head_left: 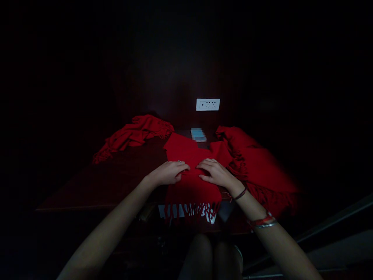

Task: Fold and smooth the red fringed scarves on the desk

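Note:
A red scarf (192, 190) with a fringed end lies lengthwise over the table edge in front of me, its tassels hanging down. My left hand (170, 172), with a ring on one finger, is on its left side, the fingers bent and closed on the cloth. From the right, my right hand (214, 172) grips the same scarf with curved fingers, the thumb lower down. A shallow crease runs across the cloth between the two hands. The fingertips partly sink into the fabric, so their exact hold is hard to see.
Another crumpled red scarf (131, 134) lies at the back left. More red fringed scarves (256, 159) are heaped on the right. A pale blurred rectangular item (198, 135) lies behind the middle scarf, below a white wall socket (208, 104). The dark table (96, 186) ends near my knees.

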### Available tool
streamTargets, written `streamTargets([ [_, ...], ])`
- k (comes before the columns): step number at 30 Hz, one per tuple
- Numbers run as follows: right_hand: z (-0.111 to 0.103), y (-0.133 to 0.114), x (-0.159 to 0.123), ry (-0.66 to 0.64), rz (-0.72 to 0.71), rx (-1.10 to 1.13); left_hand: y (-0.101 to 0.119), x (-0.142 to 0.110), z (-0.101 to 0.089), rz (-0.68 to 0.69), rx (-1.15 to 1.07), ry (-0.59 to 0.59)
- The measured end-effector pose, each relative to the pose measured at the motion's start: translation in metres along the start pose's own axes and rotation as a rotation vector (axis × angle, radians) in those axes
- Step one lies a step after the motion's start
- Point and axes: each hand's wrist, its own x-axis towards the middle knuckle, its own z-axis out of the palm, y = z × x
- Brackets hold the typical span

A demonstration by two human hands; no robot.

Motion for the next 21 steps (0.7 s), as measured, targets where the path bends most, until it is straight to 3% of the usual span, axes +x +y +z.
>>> streamTargets([
  [11, 0.0, -0.005, 0.002, 0.05, -0.002, -0.175, -0.001, 0.005, 0.011, -0.016, 0.112, 0.07],
  [21, 0.006, -0.001, 0.003, 0.065, 0.066, -0.342, -0.001, 0.006, 0.016, 0.026, -0.038, 0.139],
])
